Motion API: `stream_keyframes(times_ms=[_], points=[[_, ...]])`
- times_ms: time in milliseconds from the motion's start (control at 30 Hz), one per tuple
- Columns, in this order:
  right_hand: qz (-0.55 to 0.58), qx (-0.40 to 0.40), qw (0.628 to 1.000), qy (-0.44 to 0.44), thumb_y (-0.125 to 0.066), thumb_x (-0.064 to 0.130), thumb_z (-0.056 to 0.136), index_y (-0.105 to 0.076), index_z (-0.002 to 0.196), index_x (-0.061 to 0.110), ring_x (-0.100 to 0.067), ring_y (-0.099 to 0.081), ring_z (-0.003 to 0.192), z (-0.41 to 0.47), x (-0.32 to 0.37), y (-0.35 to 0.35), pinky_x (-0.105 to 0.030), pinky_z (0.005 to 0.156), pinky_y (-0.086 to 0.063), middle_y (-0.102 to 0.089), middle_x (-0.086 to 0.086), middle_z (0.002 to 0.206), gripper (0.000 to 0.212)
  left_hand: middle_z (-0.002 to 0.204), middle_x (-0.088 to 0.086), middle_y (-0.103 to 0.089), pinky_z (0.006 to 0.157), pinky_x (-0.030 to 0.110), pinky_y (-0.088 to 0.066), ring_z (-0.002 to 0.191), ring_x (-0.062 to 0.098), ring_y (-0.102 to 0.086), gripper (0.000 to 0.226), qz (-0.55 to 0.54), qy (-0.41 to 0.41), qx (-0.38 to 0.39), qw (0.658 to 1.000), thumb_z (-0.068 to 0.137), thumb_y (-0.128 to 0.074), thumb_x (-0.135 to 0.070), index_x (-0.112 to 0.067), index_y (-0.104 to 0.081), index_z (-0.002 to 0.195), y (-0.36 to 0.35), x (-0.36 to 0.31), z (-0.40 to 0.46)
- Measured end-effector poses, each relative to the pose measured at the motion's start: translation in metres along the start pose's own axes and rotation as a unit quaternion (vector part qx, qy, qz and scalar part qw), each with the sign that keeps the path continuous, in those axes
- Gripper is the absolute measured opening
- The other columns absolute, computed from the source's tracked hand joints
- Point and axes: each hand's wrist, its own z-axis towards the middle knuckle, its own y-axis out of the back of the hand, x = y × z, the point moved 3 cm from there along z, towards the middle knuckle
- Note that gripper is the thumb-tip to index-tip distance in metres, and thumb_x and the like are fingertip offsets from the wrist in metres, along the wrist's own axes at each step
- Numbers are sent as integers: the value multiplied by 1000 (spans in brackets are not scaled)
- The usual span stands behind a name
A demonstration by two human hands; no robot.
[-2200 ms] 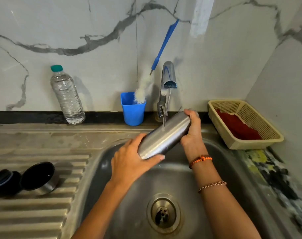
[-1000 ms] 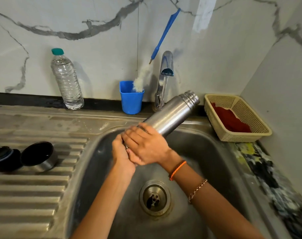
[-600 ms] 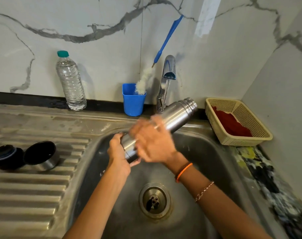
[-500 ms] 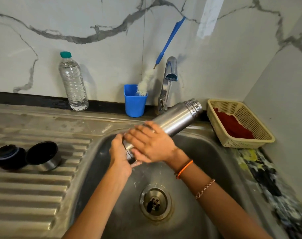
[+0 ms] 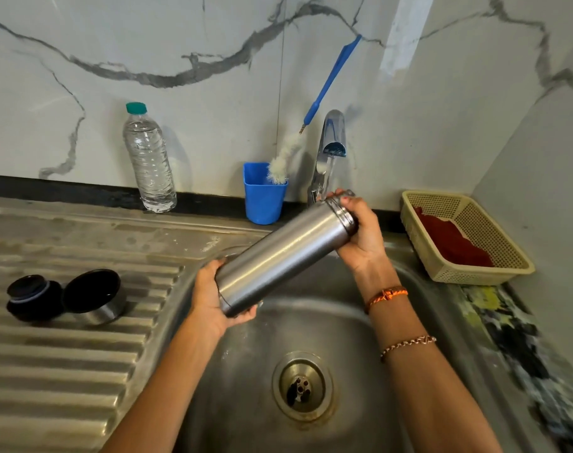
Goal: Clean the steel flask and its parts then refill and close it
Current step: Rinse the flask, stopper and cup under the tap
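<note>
The steel flask [image 5: 283, 253] is tilted over the sink basin [image 5: 327, 325], its threaded mouth up and to the right, close under the tap [image 5: 331, 148]. My left hand [image 5: 213, 302] grips its base from below. My right hand [image 5: 360, 237] grips the neck just below the mouth. On the ribbed drainboard at the left lie the steel cup lid [image 5: 95, 297], open side up, and the black stopper [image 5: 33, 297] beside it.
A clear water bottle [image 5: 149, 161] with a green cap stands at the back wall. A blue cup [image 5: 264, 197] holds a blue-handled bottle brush [image 5: 327, 83]. A beige basket [image 5: 468, 237] with a red cloth sits at the right. The drain [image 5: 300, 385] lies below.
My right hand has left the flask's lower body, where it was rubbing, and now holds the neck. The flask's mouth has come up near the tap.
</note>
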Motion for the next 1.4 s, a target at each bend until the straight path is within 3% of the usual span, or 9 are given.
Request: stream_keyframes(times_ms=[167,300,433,600,733,867,1133,1233,1400], points=[[-29,288,957,31,-88,22,39,-70,74,18,-16,-65,86,6,-4,-14,-28,83,-52,-66,2,78,40,78,18,-60,47,30,-52,70,30,-55,48,20,156,33,987,83,-48,-49,-2,-56,93,22,8,7],[-34,134,990,-10,-85,12,39,-67,73,14,-20,-63,80,14,-7,-29,-34,81,-53,-64,-2,76,38,81,16,-58,46,29,-51,72,29,-55,42,-41,119,33,991,84,-47,-46,-6,-56,92,19,13,10],[-90,-276,957,-14,-75,6,70,-56,78,10,-20,-57,77,11,-15,-25,-34,83,-51,-59,-4,76,20,77,4,-58,66,36,-49,74,22,-56,17,-48,-164,-92,981,84,-56,-34,-17,-57,82,15,6,20],[-72,-223,969,-81,-73,14,75,-53,86,8,-21,-58,73,7,-23,-17,-36,74,-54,-60,-9,81,23,73,-19,-64,74,11,-39,72,-8,-52,8,0,-545,-48,837,80,-52,-30,-29,-60,77,25,-18,8],[-40,-19,998,-39,-68,-2,61,-60,77,9,-19,-62,68,11,-12,-26,-32,69,-53,-64,-2,64,22,73,2,-58,67,34,-49,73,20,-56,16,-31,-129,-58,989,85,-52,-31,-17,-58,78,33,-10,13],[-131,214,968,11,-56,-8,52,-65,58,17,-12,-65,67,1,2,-50,-24,71,-54,-61,4,58,28,76,19,-61,47,31,-52,62,31,-60,47,-24,188,34,981,82,-46,-45,-1,-59,87,38,14,8],[-207,-277,932,107,-72,1,73,-60,67,13,-5,-54,59,10,-12,-27,-7,53,-47,-59,2,66,18,85,14,-56,62,38,-51,76,29,-55,27,-63,-60,-53,995,87,-49,-39,-13,-56,86,21,26,20],[-237,-247,930,133,-75,6,72,-60,85,14,-2,-54,64,6,-16,-30,-7,60,-48,-59,4,76,21,90,14,-57,63,37,-50,80,30,-56,26,-65,-91,-57,992,86,-49,-38,-14,-59,91,26,25,28],[-279,59,955,82,-73,-10,62,-63,74,17,-8,-63,69,4,-10,-41,-24,70,-53,-64,6,71,31,76,21,-61,44,28,-50,60,32,-61,55,-17,206,46,977,82,-41,-48,2,-59,88,34,32,30]])
